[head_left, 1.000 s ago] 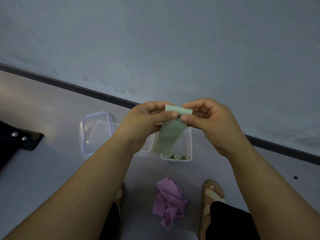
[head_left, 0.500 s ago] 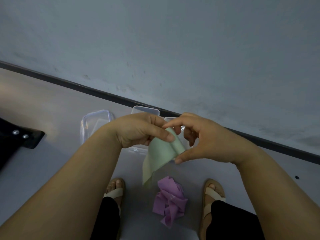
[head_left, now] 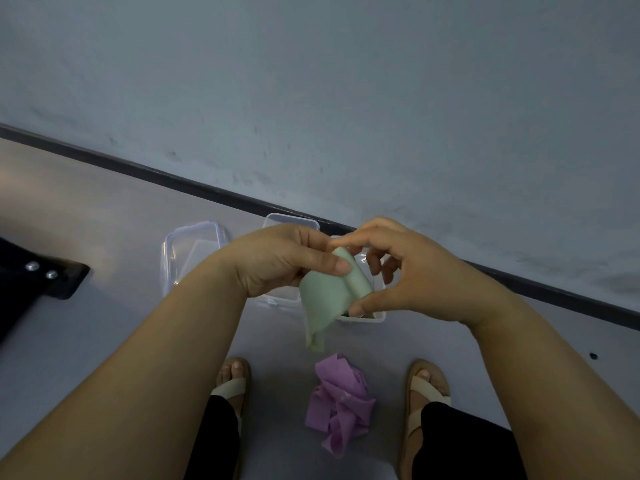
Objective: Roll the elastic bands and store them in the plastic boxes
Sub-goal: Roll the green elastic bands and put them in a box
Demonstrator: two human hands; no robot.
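The green band (head_left: 323, 299) is held up in the air between both hands, above the grey floor (head_left: 114, 220). The left grip (head_left: 277, 261) — a bare hand — holds it from the left. Its thumb lies flat across the band's upper face, and its other fingers curl behind the band, out of sight. The right grip (head_left: 415, 275) pinches the rolled part of the band, with the index finger at the roll's top end and the thumb at its bottom end. Its remaining fingers are loosely bent behind. The roll runs along the band's right side, just beside the left thumb tip. The unrolled part spreads leftward under that thumb and hangs in a loose, folded tail below both hands.

Three clear plastic pieces lie on the floor near the dark skirting strip (head_left: 194, 183). The shallow clear box (head_left: 188, 258) with a bluish rim lies left of the left wrist. The middle box (head_left: 291, 220) is mostly hidden behind the left hand. The right box (head_left: 379, 317) sits under the right hand and shows only its near rim — what is in it cannot be made out.

A crumpled heap of purple bands (head_left: 341, 403) lies on the floor between two sandals (head_left: 230, 386), below the green tail and apart from it. A black object (head_left: 59, 282) with two metal studs sits at the left edge.
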